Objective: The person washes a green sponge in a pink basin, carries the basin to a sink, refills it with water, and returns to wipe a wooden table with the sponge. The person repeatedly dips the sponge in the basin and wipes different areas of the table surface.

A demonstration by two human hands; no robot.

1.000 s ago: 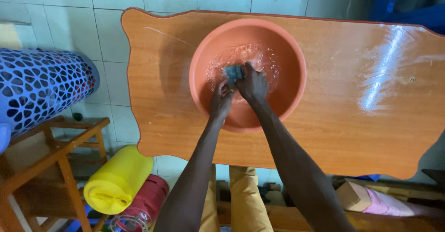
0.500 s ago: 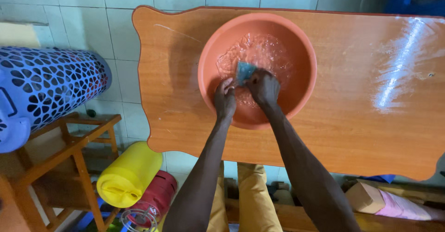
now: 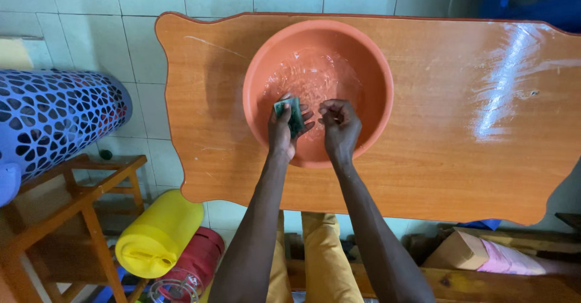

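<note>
Gripping green sponge (image 3: 294, 114), left hand (image 3: 282, 130) over basin (image 3: 257, 67); right hand (image 3: 340, 127) fingers curled, empty, near rim.

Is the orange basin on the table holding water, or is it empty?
Holding water. The orange basin shows rippling, glinting clear water across its bottom, beneath the left hand gripping a green sponge and the right hand. Depth cannot be told.

Single head view, looking steeply down from above the bench (image 3: 436, 158), close over the orange basin (image 3: 254, 115); tiled floor visible beyond the far edge.
</note>
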